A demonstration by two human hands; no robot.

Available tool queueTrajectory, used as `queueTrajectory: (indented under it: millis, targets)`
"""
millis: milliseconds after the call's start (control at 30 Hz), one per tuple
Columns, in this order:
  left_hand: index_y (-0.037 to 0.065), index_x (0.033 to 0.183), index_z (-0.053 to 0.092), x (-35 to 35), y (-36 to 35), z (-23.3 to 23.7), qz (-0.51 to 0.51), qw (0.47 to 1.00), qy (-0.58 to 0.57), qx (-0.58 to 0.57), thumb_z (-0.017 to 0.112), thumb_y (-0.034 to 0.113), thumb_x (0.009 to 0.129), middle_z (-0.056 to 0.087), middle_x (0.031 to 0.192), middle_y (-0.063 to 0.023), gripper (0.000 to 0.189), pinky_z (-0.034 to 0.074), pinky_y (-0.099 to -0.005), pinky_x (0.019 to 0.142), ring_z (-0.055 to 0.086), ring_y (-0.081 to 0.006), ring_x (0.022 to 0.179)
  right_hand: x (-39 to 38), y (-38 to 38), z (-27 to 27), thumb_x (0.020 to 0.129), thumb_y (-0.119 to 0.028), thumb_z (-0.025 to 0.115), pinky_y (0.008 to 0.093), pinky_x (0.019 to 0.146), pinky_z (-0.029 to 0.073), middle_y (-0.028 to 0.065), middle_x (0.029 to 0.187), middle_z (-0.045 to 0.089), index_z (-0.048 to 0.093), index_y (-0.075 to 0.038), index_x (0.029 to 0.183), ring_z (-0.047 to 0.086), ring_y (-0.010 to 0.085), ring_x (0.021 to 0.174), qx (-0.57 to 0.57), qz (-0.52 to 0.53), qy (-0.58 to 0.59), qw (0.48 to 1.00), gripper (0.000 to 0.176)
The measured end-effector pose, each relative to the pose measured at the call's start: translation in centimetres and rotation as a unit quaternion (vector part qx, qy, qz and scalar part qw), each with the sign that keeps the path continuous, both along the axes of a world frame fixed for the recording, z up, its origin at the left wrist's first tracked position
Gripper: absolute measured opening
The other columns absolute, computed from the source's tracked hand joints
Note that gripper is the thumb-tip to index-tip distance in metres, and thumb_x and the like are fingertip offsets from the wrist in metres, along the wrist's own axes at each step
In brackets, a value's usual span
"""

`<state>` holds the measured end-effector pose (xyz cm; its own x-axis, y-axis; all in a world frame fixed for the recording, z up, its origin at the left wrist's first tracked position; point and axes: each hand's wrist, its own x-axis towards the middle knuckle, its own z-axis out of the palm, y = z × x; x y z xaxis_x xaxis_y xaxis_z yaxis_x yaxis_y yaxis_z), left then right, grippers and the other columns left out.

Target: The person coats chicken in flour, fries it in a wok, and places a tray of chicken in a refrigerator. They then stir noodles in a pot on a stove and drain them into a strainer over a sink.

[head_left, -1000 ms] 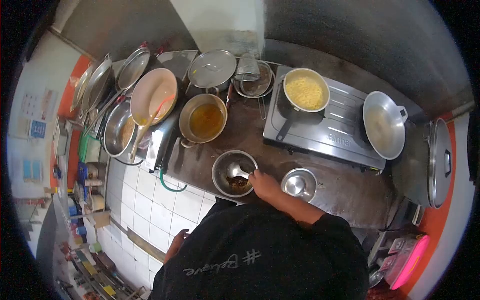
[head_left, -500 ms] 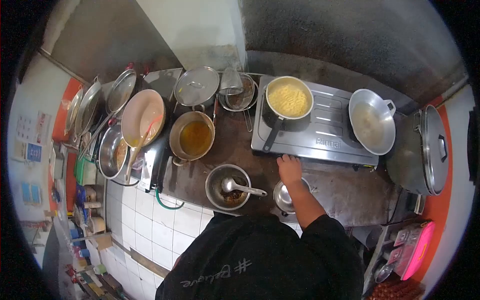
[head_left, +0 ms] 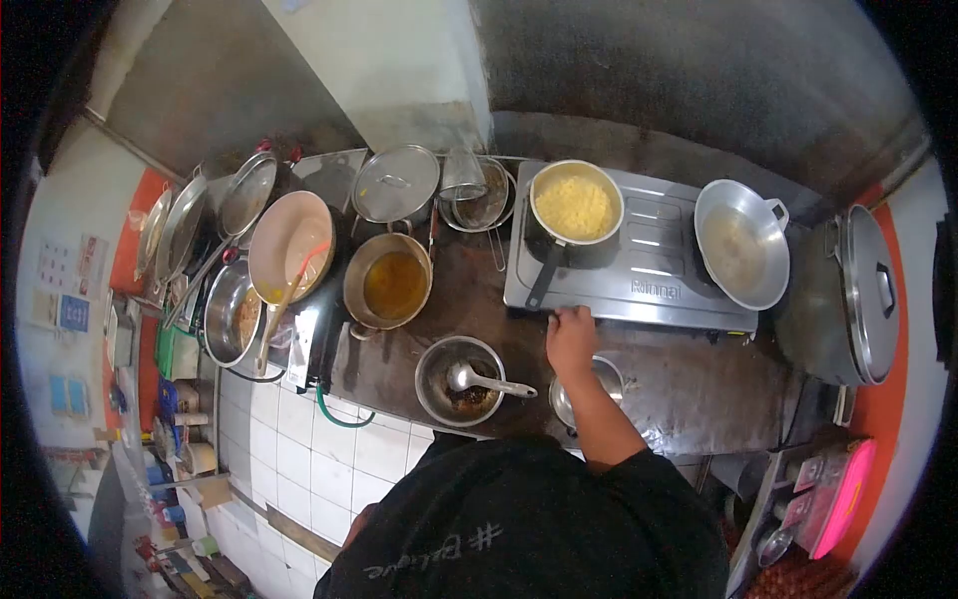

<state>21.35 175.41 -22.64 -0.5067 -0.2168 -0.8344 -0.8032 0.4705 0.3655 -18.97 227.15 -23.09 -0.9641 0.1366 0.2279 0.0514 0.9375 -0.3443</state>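
My right hand [head_left: 571, 337] is at the front edge of the silver two-burner stove [head_left: 654, 290], its fingers bent together; whatever they grip is hidden. Just above it is the black handle of a pot [head_left: 578, 203] holding yellow noodles, which sits on the left burner. Under my right forearm lies a metal bowl [head_left: 606, 377], partly covered. Left of it, a steel bowl [head_left: 431, 391] with dark residue holds a ladle [head_left: 484, 382]. Of my left hand [head_left: 360, 521] only a sliver of skin shows beside the black shirt; its fingers are hidden.
A wok [head_left: 723, 262] with cloudy liquid is on the right burner, beside a tall lidded pot [head_left: 823, 329]. To the left are a pot of brownish oil [head_left: 371, 321], a pink-lined pan [head_left: 274, 235], a lid [head_left: 396, 184] and strainers [head_left: 480, 207].
My right hand has shifted slightly left along the stove's front edge, with its fingers more curled. The noodles look more broken up, and the view has tilted slightly.
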Motion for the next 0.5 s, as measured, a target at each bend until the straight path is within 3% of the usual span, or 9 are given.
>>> queueTrajectory:
  millis: [33, 67, 100, 167, 300, 333, 400, 467, 500]
  targets:
    - [0.0, 0.135, 0.054, 0.1, 0.2, 0.1, 0.002, 1.0, 0.0, 0.0, 0.068, 0.026, 0.092, 0.068, 0.12, -0.0209, 0.052, 0.051, -0.0408, 0.097, 0.065, -0.0317, 0.114, -1.7, -0.4, -1.2, 0.097, -0.022, 0.056, 0.0488, 0.082, 0.054, 0.016, 0.101, 0.066, 0.059, -0.006, 0.096, 0.066, 0.0367, 0.087, -0.28, -0.067, -0.028, 0.957, 0.016]
    - [0.0, 0.135, 0.054, 0.5, 0.2, 0.2, 0.003, 1.0, 0.0, 0.001, 0.068, 0.026, 0.092, 0.068, 0.12, -0.021, 0.052, 0.051, -0.0409, 0.097, 0.065, -0.0318, 0.114, -2.8, -0.8, -0.7, 0.099, -0.023, 0.057, 0.0484, 0.08, 0.055, 0.0166, 0.106, 0.066, 0.057, -0.006, 0.1, 0.066, 0.0365, 0.087, -0.535, -0.129, -0.06, 0.833, 0.016]
    - [0.0, 0.135, 0.054, 0.8, 0.2, 0.1, 0.005, 1.0, 0.001, 0.001, 0.069, 0.026, 0.092, 0.068, 0.12, -0.021, 0.052, 0.051, -0.0409, 0.097, 0.065, -0.032, 0.114, -3.4, -1.0, -0.2, 0.099, -0.023, 0.057, 0.0484, 0.08, 0.055, 0.0166, 0.106, 0.066, 0.057, -0.006, 0.1, 0.066, 0.0365, 0.087, -0.533, -0.126, -0.062, 0.835, 0.016]
    - [0.0, 0.135, 0.054, 1.4, 0.2, 0.0, 0.008, 1.0, 0.005, 0.003, 0.069, 0.027, 0.092, 0.068, 0.121, -0.0212, 0.052, 0.051, -0.0411, 0.097, 0.064, -0.0322, 0.115, -5.3, -2.4, 5.3, 0.101, -0.023, 0.054, 0.0476, 0.074, 0.054, 0.014, 0.107, 0.066, 0.05, -0.008, 0.107, 0.066, 0.0325, 0.087, -0.877, -0.094, -0.123, 0.455, 0.017]
    - [0.0, 0.135, 0.054, 3.4, -0.3, -0.2, 0.022, 1.0, 0.017, 0.005, 0.069, 0.027, 0.092, 0.067, 0.121, -0.0214, 0.053, 0.051, -0.0415, 0.097, 0.064, -0.0327, 0.115, -7.8, -4.0, 4.5, 0.099, -0.023, 0.056, 0.0355, 0.046, 0.04, 0.0071, 0.08, 0.056, 0.045, -0.013, 0.107, 0.051, 0.0204, 0.054, -0.84, -0.221, -0.106, 0.484, 0.016]
    - [0.0, 0.135, 0.054, 3.9, -0.5, -0.5, 0.027, 0.999, 0.022, 0.007, 0.069, 0.028, 0.092, 0.067, 0.121, -0.0215, 0.053, 0.051, -0.0416, 0.098, 0.064, -0.0328, 0.115, -7.6, -4.5, 5.7, 0.098, -0.023, 0.058, 0.0316, 0.04, 0.03, 0.0039, 0.07, 0.046, 0.044, -0.014, 0.105, 0.041, 0.0155, 0.047, -0.823, -0.233, -0.083, 0.511, 0.018]
    - [0.0, 0.135, 0.054, 5.5, -0.9, -1.0, 0.043, 0.998, 0.033, 0.009, 0.069, 0.028, 0.092, 0.067, 0.121, -0.0216, 0.053, 0.051, -0.0417, 0.098, 0.064, -0.0331, 0.115, -8.4, -3.6, -0.4, 0.098, -0.02, 0.059, 0.0277, 0.037, 0.028, -0.0002, 0.063, 0.041, 0.046, -0.012, 0.101, 0.042, 0.012, 0.047, -0.699, -0.217, 0.001, 0.681, 0.015]
    - [0.0, 0.135, 0.054, 7.7, -1.6, -1.8, 0.065, 0.997, 0.045, 0.011, 0.069, 0.028, 0.092, 0.067, 0.122, -0.0218, 0.053, 0.05, -0.0419, 0.098, 0.064, -0.0333, 0.116, -7.3, -2.9, 1.3, 0.097, -0.02, 0.059, 0.0292, 0.033, 0.028, -0.002, 0.061, 0.04, 0.049, -0.012, 0.095, 0.038, 0.0113, 0.043, -0.724, -0.19, -0.001, 0.663, 0.013]
    - [0.0, 0.135, 0.054, 9.1, -1.8, -2.3, 0.078, 0.996, 0.05, 0.012, 0.069, 0.029, 0.092, 0.067, 0.122, -0.0218, 0.053, 0.05, -0.042, 0.098, 0.064, -0.0334, 0.116, -5.9, -2.6, 3.7, 0.096, -0.023, 0.06, 0.0292, 0.033, 0.029, -0.0011, 0.061, 0.044, 0.051, -0.009, 0.096, 0.039, 0.0122, 0.041, -0.68, -0.194, -0.038, 0.706, 0.016]
